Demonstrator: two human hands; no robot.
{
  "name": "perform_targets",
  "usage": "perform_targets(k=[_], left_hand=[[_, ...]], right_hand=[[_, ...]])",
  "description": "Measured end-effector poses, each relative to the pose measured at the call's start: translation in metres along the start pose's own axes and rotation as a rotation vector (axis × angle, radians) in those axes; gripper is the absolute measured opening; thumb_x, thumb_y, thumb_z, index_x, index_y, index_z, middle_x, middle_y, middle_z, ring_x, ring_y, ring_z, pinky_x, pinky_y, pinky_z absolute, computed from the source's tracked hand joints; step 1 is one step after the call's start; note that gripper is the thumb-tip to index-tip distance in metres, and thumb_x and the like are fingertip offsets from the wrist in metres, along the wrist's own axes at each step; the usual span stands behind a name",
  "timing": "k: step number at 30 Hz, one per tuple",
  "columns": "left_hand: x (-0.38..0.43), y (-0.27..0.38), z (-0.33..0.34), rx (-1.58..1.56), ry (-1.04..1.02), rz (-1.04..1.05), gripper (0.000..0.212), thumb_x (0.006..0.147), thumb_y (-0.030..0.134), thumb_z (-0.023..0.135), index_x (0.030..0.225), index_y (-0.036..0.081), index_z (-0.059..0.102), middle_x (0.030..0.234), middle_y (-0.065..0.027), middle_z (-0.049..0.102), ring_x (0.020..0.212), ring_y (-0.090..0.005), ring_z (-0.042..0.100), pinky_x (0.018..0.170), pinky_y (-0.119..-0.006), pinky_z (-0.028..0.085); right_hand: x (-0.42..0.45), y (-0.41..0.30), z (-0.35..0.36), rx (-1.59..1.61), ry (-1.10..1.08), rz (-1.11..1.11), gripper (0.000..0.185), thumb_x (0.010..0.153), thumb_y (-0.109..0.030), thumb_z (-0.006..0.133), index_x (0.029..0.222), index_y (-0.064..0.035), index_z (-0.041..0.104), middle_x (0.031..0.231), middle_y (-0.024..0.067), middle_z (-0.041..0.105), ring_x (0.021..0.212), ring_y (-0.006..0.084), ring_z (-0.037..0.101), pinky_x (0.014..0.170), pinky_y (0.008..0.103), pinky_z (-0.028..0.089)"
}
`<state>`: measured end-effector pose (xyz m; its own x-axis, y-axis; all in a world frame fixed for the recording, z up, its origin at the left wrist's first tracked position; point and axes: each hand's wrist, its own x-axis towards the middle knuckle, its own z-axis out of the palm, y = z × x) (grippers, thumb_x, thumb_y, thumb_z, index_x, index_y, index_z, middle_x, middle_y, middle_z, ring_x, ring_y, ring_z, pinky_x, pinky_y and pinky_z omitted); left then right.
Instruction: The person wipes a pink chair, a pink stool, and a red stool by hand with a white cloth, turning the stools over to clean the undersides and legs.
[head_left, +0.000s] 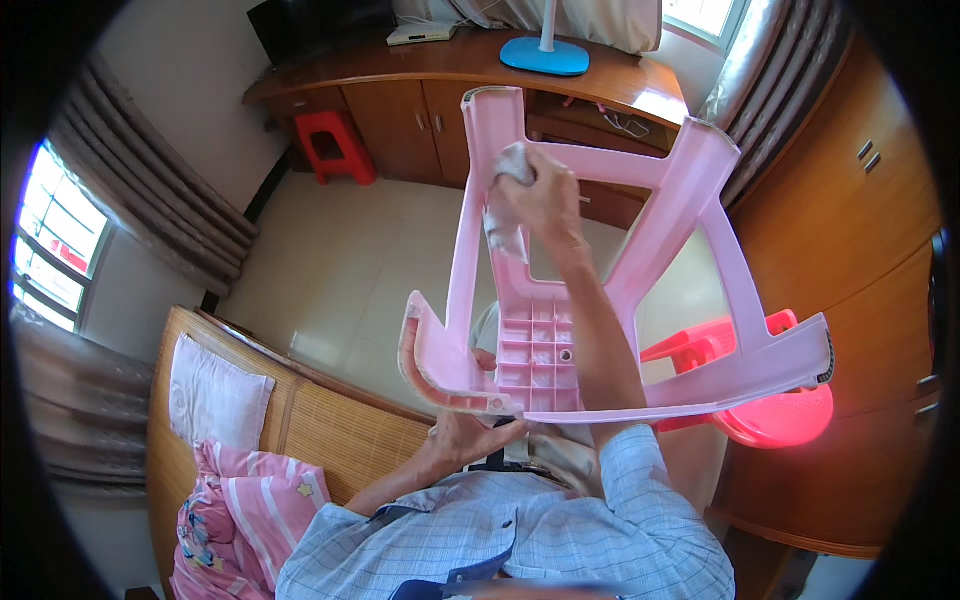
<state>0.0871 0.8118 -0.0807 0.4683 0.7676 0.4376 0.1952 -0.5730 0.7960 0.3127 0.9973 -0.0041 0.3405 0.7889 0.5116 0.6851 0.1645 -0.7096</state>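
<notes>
A pink plastic stool (682, 202) is tipped with its underside and legs towards me, its ribbed seat underside low in the middle. My left hand (472, 442) grips the stool at its near left leg, fingers partly hidden behind the plastic. Through the open frame reaches my right hand (544, 195), closed on a pale cloth (504, 225) that lies against the inner face of the far left leg. Part of the cloth hangs below the fingers.
A red stool (334, 146) stands by the wooden cabinet (394, 124). On the right is a red plastic chair (780, 416) beside the wardrobe (832, 300). To the left, a bed with a woven mat (352, 435) bears a pillow (217, 390) and a pink striped quilt (262, 495).
</notes>
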Motion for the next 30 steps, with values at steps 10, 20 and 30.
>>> perform_targets(k=[10,20,30], left_hand=[[-0.005,-0.016,-0.010,-0.288,-0.072,0.028,0.083,0.081,0.047,0.085,0.137,-0.004,0.050,0.129,-0.0210,0.058,0.120,-0.0335,0.061,0.100,-0.047,0.051],[-0.021,-0.028,-0.020,-0.327,0.059,-0.042,0.045,0.108,0.034,0.046,0.127,-0.004,0.061,0.116,-0.0217,0.067,0.108,-0.0377,0.066,0.095,-0.044,0.052],[0.064,0.140,-0.131,-0.423,-0.281,0.780,0.019,0.101,0.010,0.057,0.098,-0.002,0.070,0.104,-0.0258,0.071,0.077,-0.0275,0.072,0.058,-0.035,0.057]], right_hand=[[0.001,0.008,-0.008,0.071,0.428,-0.006,0.031,0.085,-0.022,0.074,0.105,0.0015,0.070,0.091,0.0206,0.074,0.082,0.0356,0.073,0.076,0.0415,0.056],[-0.080,0.021,0.031,0.259,0.002,0.131,0.028,0.084,-0.012,0.074,0.108,0.0006,0.068,0.102,0.0231,0.073,0.096,0.0404,0.072,0.084,0.0444,0.056],[-0.092,0.029,0.039,0.300,0.042,0.163,0.035,0.081,-0.017,0.074,0.111,0.0008,0.069,0.100,0.0184,0.075,0.094,0.0334,0.074,0.085,0.0415,0.056]])
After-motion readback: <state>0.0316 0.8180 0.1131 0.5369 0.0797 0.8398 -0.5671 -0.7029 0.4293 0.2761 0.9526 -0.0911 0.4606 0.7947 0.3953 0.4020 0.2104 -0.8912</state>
